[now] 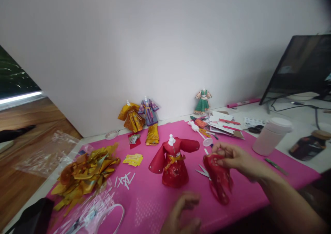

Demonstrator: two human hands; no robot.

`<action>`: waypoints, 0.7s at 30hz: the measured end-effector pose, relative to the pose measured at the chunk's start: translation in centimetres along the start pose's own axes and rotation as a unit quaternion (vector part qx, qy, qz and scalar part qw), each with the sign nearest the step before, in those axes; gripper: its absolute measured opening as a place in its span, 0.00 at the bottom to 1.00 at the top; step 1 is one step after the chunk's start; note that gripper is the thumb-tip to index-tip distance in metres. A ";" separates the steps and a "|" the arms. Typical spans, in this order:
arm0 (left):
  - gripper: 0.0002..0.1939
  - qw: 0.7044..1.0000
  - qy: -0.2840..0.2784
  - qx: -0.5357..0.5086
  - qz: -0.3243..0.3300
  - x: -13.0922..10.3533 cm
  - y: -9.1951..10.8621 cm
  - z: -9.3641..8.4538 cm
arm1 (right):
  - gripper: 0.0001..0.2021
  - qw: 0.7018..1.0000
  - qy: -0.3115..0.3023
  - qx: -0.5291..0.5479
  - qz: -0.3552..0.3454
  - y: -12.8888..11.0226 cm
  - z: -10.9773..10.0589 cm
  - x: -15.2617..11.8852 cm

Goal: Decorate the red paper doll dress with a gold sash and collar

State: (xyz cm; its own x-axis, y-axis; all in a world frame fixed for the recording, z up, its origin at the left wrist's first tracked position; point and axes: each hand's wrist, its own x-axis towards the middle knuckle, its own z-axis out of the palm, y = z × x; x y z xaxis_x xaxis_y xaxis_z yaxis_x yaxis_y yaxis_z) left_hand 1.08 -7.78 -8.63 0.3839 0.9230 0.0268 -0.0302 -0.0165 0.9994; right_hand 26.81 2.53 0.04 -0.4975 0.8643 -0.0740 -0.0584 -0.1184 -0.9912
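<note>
Left hand [182, 211]: low in the view, blurred and cut off by the bottom edge; fingers curled, holding nothing visible; whether fully closed cannot be told.
Right hand [232, 158]: fingers pinched on the top of the red paper garment [218, 180]; forearm runs out at the lower right corner.
Red paper garment: hangs from the right hand just above the pink mat [155, 199], right of centre; its upper edge is hidden by the fingers.
Scissors [203, 172]: partly hidden behind the garment; only the blades show.
Red dressed mannequin [173, 161]: upright on the mat, just left of the garment, apart from it.
Bare white mannequin [200, 134]: lying on the mat behind the right hand.
Gold foil scraps [85, 173]: heaped at the mat's left end.
White strips [124, 179]: scattered beside the scraps.
Yellow pieces [133, 159]: small stack; detail too small to read.
Wall figures: yellow outfit [131, 116], purple outfit [149, 115], green outfit [203, 101], standing against the wall.
White tub [271, 135]: on the mat's right end.
Monitor [302, 65]: cut off by the right edge.
</note>
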 end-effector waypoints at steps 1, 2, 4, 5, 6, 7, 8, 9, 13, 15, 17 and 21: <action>0.26 0.999 0.003 -0.007 0.031 0.8 0.6 0.4 | 0.17 0.999 -0.031 0.029 0.011 0.1 0.7 -0.9; 0.31 0.998 0.002 -0.037 0.047 1.5 1.1 0.8 | 0.19 0.997 -0.058 0.054 0.018 0.2 1.5 -1.6; 0.38 0.987 -0.016 -0.154 0.030 2.7 2.0 1.8 | 0.23 0.992 -0.085 0.092 0.019 0.7 2.6 -2.6; 0.38 0.975 -0.029 -0.218 0.008 3.1 2.2 2.2 | 0.25 0.991 -0.085 0.103 0.014 0.9 3.0 -2.8; 0.37 0.962 -0.042 -0.269 -0.019 3.3 2.4 2.5 | 0.26 0.991 -0.078 0.111 0.009 1.1 3.3 -3.0; 0.34 0.951 -0.047 -0.303 -0.045 3.5 2.4 2.8 | 0.26 0.991 -0.067 0.115 0.006 1.3 3.5 -3.0; 0.29 0.945 -0.040 -0.319 -0.067 3.5 2.5 2.8 | 0.26 0.992 -0.057 0.116 0.003 1.5 3.6 -3.1; 0.24 0.943 -0.025 -0.319 -0.085 3.4 2.6 2.8 | 0.25 0.993 -0.046 0.113 0.004 1.7 3.7 -3.1; 0.18 0.961 0.057 -0.250 -0.108 2.6 3.4 1.6 | 0.24 0.995 -0.024 0.100 0.016 2.1 4.5 -3.2; 0.20 0.973 0.070 -0.195 -0.099 2.0 4.4 0.9 | 0.23 0.995 -0.017 0.098 0.012 2.0 5.3 -3.4; 0.22 0.982 0.086 -0.143 -0.089 1.4 5.8 0.3 | 0.19 0.996 -0.008 0.085 0.003 1.4 6.1 -3.5; 0.20 0.988 0.145 -0.038 -0.044 0.9 10.2 -1.0 | 0.14 0.999 0.002 0.030 -0.044 -1.8 7.1 -2.4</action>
State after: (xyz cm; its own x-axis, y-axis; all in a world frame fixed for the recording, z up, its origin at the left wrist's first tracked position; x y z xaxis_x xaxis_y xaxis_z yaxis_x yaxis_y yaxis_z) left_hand 0.16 -6.70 1.52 0.1086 0.9910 -0.0783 -0.0810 0.0873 0.9929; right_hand 21.97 -2.85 2.74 -0.4841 0.8749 0.0134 -0.1535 -0.0699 -0.9857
